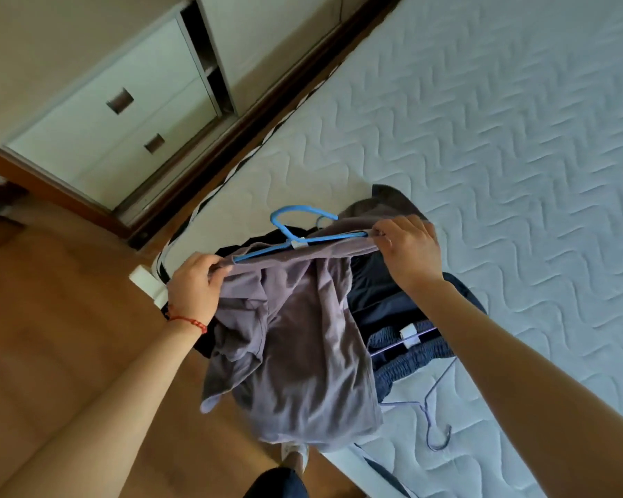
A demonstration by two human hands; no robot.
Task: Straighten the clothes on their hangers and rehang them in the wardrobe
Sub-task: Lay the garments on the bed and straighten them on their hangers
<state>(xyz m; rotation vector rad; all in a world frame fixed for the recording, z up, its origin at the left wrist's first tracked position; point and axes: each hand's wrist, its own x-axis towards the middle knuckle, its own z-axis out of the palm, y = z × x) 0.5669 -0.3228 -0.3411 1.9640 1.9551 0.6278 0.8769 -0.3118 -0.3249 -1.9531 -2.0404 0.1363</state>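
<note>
1. So the person is standing at the corner of the bed (482, 102), holding a mauve-grey shirt (303, 336) up in front of them on a blue hanger (295, 231). Hook of the hanger points toward 11 o'clock, up and away from them.
2. Left hand (195, 282) sits at about 9 o'clock of the shirt, fingers curled round the fabric right at the hanger's left tip. There's a red string bracelet (191, 319) on that wrist.
3. Right hand (407, 246) is over at 2 o'clock, pinching the cloth at the other hanger end, thumb and fingers closed on it.
4. The shirt is stretched along the hanger bar between the two hands, and the rest of it hangs down bunched and creased toward 6 o'clock.
5. Behind the shirt, on the quilted white mattress, there's a pile of dark clothes (385, 292). One dark navy piece with a gathered waistband (410, 357) is on a pale purple hanger (428, 407), whose hook lies on the mattress at around 5 o'clock.
6. Wardrobe-ish white cabinet with drawers (116, 113) is up at 10 o'clock, well apart from the clothes, across a strip of wooden floor (51, 318).
7. A foot in a white shoe (295, 454) shows at 6 o'clock, just under the shirt hem.
</note>
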